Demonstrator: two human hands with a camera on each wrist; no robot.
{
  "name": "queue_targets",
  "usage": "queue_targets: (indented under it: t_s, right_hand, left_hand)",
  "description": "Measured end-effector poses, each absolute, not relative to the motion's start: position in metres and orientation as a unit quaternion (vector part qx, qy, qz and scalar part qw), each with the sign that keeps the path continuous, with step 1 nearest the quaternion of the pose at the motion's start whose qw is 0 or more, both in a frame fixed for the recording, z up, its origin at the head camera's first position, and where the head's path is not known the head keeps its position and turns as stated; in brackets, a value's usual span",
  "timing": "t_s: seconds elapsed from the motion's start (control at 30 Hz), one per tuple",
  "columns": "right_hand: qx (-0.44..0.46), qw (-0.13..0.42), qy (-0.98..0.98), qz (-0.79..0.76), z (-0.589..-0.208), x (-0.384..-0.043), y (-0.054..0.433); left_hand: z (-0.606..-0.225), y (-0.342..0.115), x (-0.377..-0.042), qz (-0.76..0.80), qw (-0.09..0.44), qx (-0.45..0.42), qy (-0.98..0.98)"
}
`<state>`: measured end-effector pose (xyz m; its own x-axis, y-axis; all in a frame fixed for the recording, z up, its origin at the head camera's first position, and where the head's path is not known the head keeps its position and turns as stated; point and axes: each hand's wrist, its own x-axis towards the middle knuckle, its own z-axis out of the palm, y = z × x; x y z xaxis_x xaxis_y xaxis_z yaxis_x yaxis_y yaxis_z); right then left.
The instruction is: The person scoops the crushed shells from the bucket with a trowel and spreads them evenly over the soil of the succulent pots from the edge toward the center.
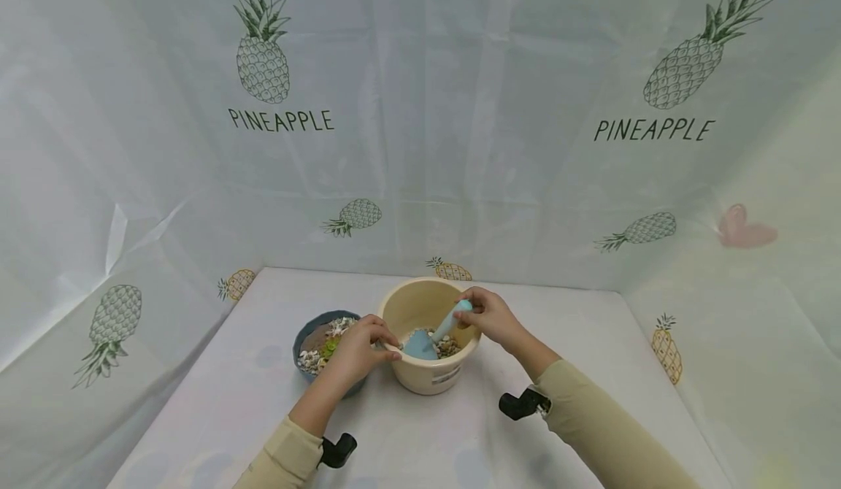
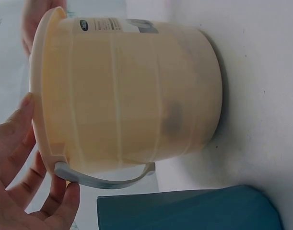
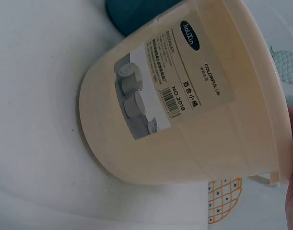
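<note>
A cream plastic bucket (image 1: 427, 381) stands upright on the table, with brown and white pebbles (image 1: 449, 347) in its bottom. My left hand (image 1: 358, 350) grips the bucket's near-left rim, the thumb and fingers on either side of it. In the left wrist view, the fingertips also touch the end of the bucket's grey carrying handle (image 2: 103, 182). My right hand (image 1: 493, 319) holds a light blue shovel (image 1: 420, 345) by its grip, slanting down into the bucket. The shovel's blade is among the pebbles; how deep it sits cannot be told.
Just left of the bucket is a dark blue bowl (image 1: 297, 350), partly behind my left hand, with white stones, brown material and a green plant inside. A pale cloth covers the table (image 1: 545, 343). Pineapple-print curtains (image 1: 460, 146) hang behind and at the sides.
</note>
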<state>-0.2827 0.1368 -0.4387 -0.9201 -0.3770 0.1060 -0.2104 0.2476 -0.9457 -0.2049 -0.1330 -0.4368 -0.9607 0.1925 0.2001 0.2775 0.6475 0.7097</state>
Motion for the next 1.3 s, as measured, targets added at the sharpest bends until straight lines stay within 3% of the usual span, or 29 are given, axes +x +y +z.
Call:
queue_targets:
  t_s: [0.27, 1.03, 1.3]
  right_hand:
    - [-0.143, 0.039, 0.763, -0.629, -0.444, -0.278, 0.135]
    - [-0.073, 0.026, 0.697, -0.713, -0.449, -0.280, 0.153]
    - [-0.069, 0.011, 0.693, -0.718, -0.444, -0.281, 0.155]
  left_hand:
    - [-0.438, -0.133, -0.205, -0.404, 0.053, -0.130, -0.904]
    - [-0.438, -0.136, -0.201, -0.388, 0.062, -0.137, -0.909]
    - [-0.424, -0.158, -0.188, -0.398, 0.050, -0.075, -0.913]
